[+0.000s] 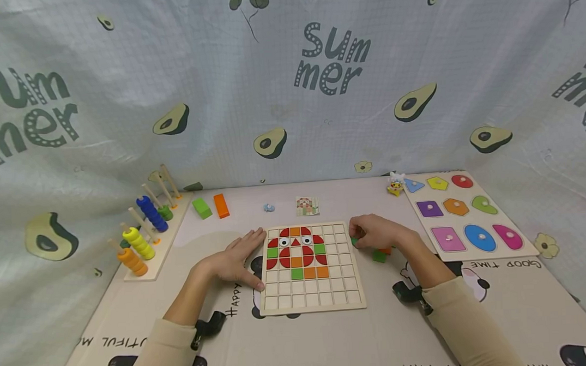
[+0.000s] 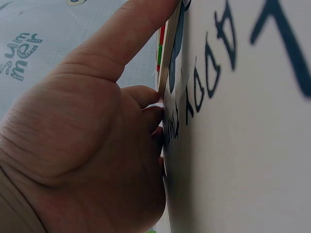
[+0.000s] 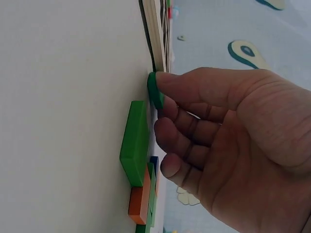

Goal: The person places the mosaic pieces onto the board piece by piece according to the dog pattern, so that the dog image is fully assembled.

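My left hand is spread wide, fingers nearly straight, at the left edge of the board, gripping nothing; my right hand pinches a dark green piece between thumb and finger, the other fingers loosely bent; that piece is just beside the board's right edge, though I cannot tell whether they touch; the board lies flat on the worktop, red, orange and green tiles in its grid; a green block and an orange block lie near my right hand.
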`<state>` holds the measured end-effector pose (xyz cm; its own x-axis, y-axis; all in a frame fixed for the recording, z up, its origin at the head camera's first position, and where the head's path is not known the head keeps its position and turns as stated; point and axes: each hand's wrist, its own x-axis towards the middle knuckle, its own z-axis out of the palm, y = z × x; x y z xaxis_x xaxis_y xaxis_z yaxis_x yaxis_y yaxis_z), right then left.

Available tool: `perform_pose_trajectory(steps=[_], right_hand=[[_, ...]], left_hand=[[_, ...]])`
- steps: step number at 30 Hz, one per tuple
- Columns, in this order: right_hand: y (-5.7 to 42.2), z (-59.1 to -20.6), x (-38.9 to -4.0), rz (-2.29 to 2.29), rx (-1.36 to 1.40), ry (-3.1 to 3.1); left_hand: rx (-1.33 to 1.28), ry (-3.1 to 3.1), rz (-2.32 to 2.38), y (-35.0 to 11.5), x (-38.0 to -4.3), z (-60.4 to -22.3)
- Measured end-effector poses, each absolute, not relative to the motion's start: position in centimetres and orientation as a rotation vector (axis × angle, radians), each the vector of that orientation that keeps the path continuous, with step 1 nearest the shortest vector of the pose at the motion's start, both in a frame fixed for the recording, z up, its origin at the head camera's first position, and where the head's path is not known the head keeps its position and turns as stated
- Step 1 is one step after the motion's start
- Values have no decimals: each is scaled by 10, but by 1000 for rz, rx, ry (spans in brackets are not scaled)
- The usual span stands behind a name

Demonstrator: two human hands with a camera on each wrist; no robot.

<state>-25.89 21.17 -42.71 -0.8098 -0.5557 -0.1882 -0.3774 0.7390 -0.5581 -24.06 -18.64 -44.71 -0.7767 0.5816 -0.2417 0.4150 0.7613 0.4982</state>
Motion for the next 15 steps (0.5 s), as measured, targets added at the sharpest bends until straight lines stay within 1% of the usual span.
perform_pose_trajectory(steps=[9,15], right_hand=[[210,-422,-254,-633,-704,2606],[213,-422,-254,-686,-694,2590]], left_hand=[[760,2574,604,-187,-240,-447],[753,2573,611,-187,-239,-446]])
